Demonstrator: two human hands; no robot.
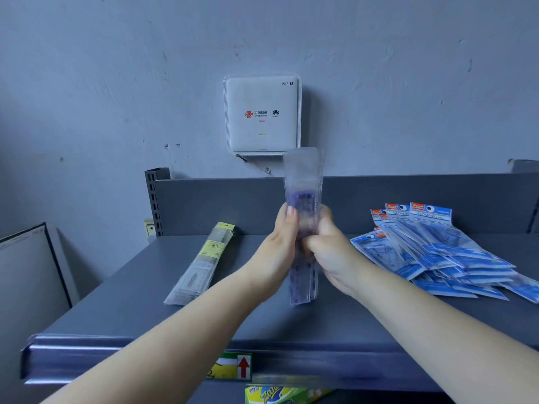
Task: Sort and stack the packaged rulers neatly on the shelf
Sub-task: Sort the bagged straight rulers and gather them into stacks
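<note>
Both hands, my left hand (277, 243) and right hand (329, 246), grip a bundle of purple rulers (303, 228) upright between them, its bottom end on the shelf (145, 301).

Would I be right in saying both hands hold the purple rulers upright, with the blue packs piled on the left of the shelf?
Not quite: the head view shows the blue packs piled on the right of the shelf. The left hand and right hand do hold the purple rulers upright.
</note>
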